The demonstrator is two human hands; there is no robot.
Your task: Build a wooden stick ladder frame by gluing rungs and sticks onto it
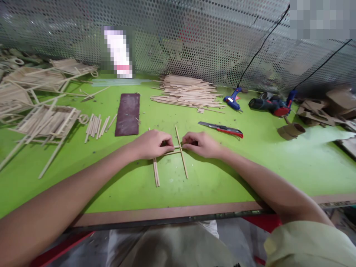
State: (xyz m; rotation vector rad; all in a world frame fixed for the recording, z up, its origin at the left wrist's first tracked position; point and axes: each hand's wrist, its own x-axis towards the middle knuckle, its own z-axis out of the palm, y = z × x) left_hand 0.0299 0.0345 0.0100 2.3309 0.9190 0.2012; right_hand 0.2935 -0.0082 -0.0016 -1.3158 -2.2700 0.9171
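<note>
My left hand [151,144] pinches a short wooden stick [177,147] that reaches right to a longer stick [184,165] lying roughly front to back. The fingers of my right hand [202,144] are pinched together at that crossing, against the longer stick from its right side. A second crosspiece [174,152] meets the longer stick just nearer to me. Below my left hand, a pair of parallel sticks [156,172] lies on the green table [125,194], partly hidden by the hand.
Behind my hands are a brown rectangular sheet [127,115], a pile of thin sticks [189,92] and a red-and-black utility knife [222,129]. A blue glue gun [233,100] lies farther right. Short sticks [96,126] and small wooden carts [50,122] occupy the left. A cardboard tube [290,131] stands right.
</note>
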